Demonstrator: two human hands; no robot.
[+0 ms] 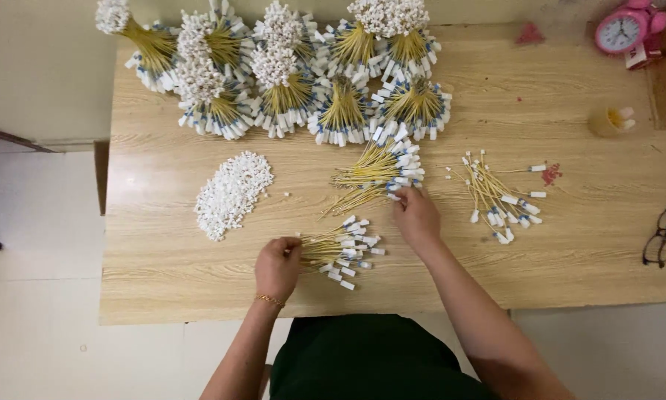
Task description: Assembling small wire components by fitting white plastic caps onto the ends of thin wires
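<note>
Nearest me, my left hand (277, 267) is closed around the bare yellow ends of a small wire bundle (340, 250) lying on the table (162, 274), its white-tagged tips fanned out to the right. Just beyond, my right hand (416, 215) has its fingertips pressed together on the white ends of a loose wire pile (377, 174), with a heap of white connectors (231, 192) to the left and a scattered group of wires (499, 196) to the right. Farthest off, tied bunches (288, 74) crowd the table's back edge, a pink alarm clock (629, 28) stands at the far right corner, and black glasses (664, 235) lie by the right edge.
</note>
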